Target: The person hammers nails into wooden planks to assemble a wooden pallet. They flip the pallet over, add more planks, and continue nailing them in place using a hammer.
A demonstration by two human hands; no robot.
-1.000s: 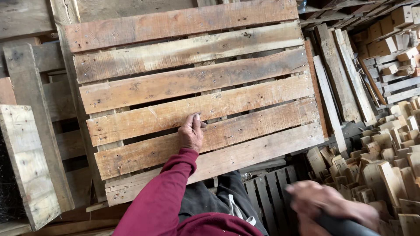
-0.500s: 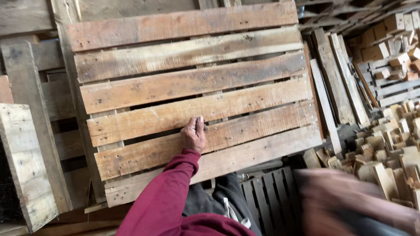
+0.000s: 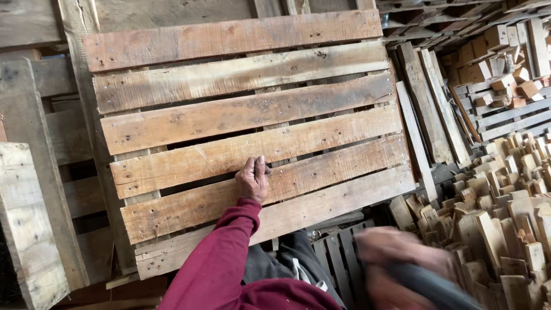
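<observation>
Gripping a slat of the wooden pallet (image 3: 247,132), my left hand (image 3: 252,179) curls its fingers into the gap between two boards. The pallet leans upright against other timber right ahead. My right hand (image 3: 396,252) is blurred at lower right, closed around a dark tool handle (image 3: 427,284), beside a heap of wood blocks (image 3: 499,212).

The right hand (image 3: 396,258) and the dark tool (image 3: 427,284) it grips are blurred; the tool is cut off by the bottom edge.
</observation>
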